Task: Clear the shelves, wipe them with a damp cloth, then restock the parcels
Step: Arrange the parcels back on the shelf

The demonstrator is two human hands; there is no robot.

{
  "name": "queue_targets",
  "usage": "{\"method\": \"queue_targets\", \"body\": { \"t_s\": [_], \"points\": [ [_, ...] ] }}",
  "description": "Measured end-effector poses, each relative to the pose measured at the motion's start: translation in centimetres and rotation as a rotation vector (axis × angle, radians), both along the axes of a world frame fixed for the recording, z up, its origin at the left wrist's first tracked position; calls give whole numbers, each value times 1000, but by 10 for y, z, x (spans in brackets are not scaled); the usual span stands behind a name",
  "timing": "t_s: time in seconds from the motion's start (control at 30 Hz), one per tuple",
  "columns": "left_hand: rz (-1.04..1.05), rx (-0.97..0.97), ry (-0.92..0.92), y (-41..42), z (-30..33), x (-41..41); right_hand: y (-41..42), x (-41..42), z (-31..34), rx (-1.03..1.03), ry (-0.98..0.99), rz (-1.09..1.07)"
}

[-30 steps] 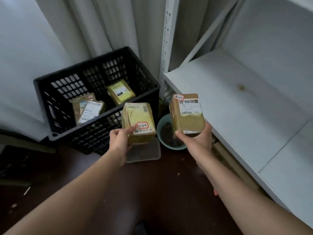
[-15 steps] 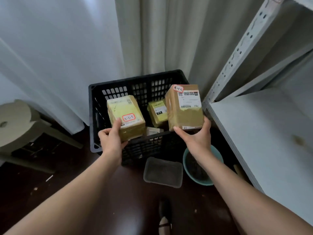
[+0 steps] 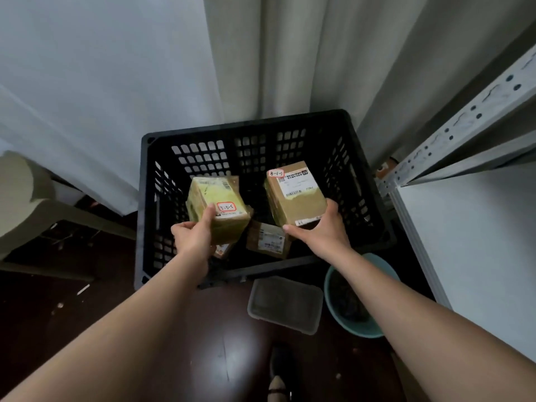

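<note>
Above the black plastic crate (image 3: 359,181), two parcels were held, one in each hand. The yellow-taped parcel (image 3: 216,207), marked with a red-edged sticker, was gripped by the left hand (image 3: 193,237), thumb on its top face. The brown cardboard parcel (image 3: 295,192), bearing a white shipping label, was gripped from below by the right hand (image 3: 319,230), fingers curled round its near end. Both parcels were seen inside the crate's rim, apart from each other. On the crate floor beneath them a further small parcel (image 3: 268,237) was lying, and part of another could be made out under the left hand.

At the right edge, the white shelf board (image 3: 475,242) of the metal rack (image 3: 478,111) was seen bare. On the dark floor, a translucent lidded box (image 3: 285,303) and a teal basin (image 3: 356,300) were standing just beside the crate.

Clearing was judged to be in its last part. Whether wiping had begun could not be told; no cloth was plainly visible. Restocking was judged wholly outstanding.
</note>
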State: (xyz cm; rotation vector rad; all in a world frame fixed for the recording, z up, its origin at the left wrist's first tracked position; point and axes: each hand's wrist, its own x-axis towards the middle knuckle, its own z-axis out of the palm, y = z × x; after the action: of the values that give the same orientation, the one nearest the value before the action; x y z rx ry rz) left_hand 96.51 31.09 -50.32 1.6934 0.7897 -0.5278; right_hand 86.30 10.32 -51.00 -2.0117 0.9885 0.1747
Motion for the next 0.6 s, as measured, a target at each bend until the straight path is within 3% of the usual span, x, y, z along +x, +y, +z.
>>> {"method": "queue_targets", "body": {
  "t_s": [0.27, 0.6],
  "points": [
    [-57, 61, -42, -15, 4, 2, -3, -6, -3, 12, -105, -80],
    [-156, -94, -96, -36, 46, -49, 6, -63, 31, -61, -199, -205]
  ]
}}
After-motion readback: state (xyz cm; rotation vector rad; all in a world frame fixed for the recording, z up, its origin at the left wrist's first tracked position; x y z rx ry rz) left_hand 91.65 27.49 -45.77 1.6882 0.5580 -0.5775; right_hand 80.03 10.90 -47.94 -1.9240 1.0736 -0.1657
